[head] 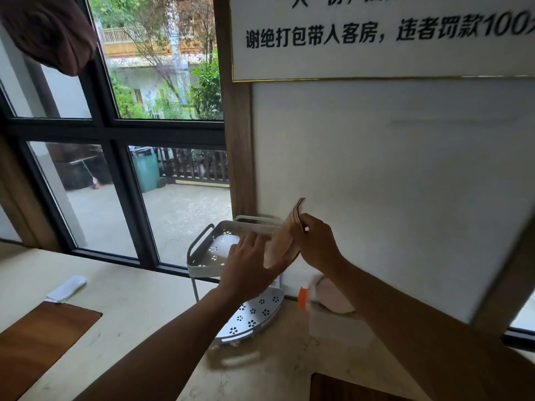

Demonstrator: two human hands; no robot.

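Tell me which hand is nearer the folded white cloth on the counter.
Left. The left hand is right of the folded white cloth, flat against the thin brown pieces; the right hand pinches them farther right.

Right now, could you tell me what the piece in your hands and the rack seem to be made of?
Piece: likely thin wood or bamboo, matte tan with dark edge. Rack: probably white-painted sheet metal, matte, punched with flower holes.

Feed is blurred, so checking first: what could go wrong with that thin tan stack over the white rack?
The right hand only pinches the thin tan stack near its top, with the left hand flat against it, so pieces could slip onto the rack.
The orange-capped bottle sits beside the right forearm and could get knocked.
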